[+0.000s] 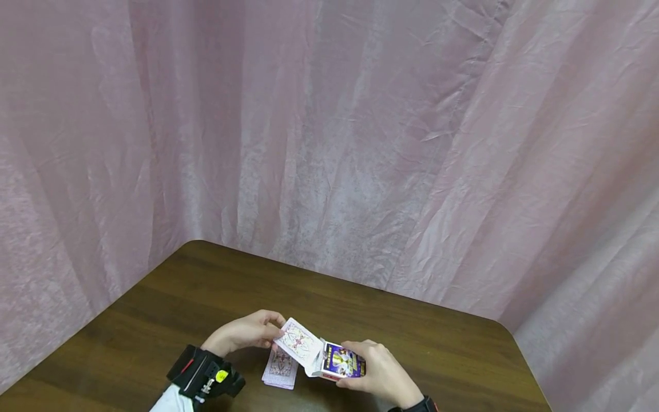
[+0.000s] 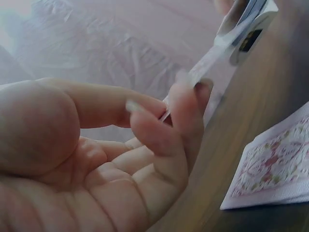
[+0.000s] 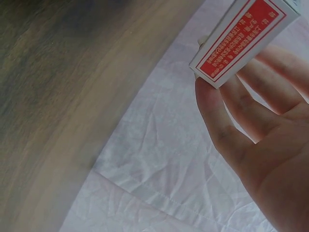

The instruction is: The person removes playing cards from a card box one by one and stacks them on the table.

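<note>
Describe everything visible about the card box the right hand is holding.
The card box is a small cardboard tuck box with a purple, illustrated front and white edges; the right wrist view shows a red panel with pale fine print, too small to read. Its flap end is open, facing left. The right hand grips it just above the brown table. The left hand pinches a stack of patterned cards at its mouth. A second stack lies on the table beside it.

A dark brown wooden worktop [image 1: 216,297] with a rounded corner stands against crinkled pink curtains [image 1: 329,143] that hang on both sides behind it, under soft, even light.
</note>
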Demonstrator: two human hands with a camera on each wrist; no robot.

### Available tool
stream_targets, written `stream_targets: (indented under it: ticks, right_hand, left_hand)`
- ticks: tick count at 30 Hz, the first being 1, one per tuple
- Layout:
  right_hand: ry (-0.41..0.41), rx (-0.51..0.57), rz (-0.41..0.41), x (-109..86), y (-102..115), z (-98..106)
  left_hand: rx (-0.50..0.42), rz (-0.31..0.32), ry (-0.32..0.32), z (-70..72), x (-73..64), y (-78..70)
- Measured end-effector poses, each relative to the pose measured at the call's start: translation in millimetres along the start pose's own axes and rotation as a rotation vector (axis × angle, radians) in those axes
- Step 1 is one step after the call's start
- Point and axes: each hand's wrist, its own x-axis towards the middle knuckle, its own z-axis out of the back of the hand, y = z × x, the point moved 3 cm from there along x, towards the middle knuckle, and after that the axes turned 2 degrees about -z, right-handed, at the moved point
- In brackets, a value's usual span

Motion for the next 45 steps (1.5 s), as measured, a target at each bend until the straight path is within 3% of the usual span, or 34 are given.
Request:
stream_targets:
  ticks: [9,21,30,39,45]
  right_hand:
    - [0.012,0.007,-0.001,-1.0,-1.1,-3.1]
    - [0.044,0.026,-0.027,2.0,-4.4,-3.9]
    - [0.061,0.033,-0.039,1.9,-5.4,-6.1]
    - [0.074,0.024,-0.046,1.4,-5.3,-8.3]
    - [0.08,0.02,-0.057,2.3,-5.8,-8.5]
  left_hand:
    - [-0.009,-0.027,-0.004,16.7,-1.3,9.6]
    - [0.018,0.018,-0.111,31.7,1.0,27.2]
    - [0.148,0.093,-0.297,27.7,6.7,38.7]
    - [0.4,0.137,-0.556,13.1,9.8,40.2]
    - [0.554,0.129,-0.605,5.2,8.7,33.2]
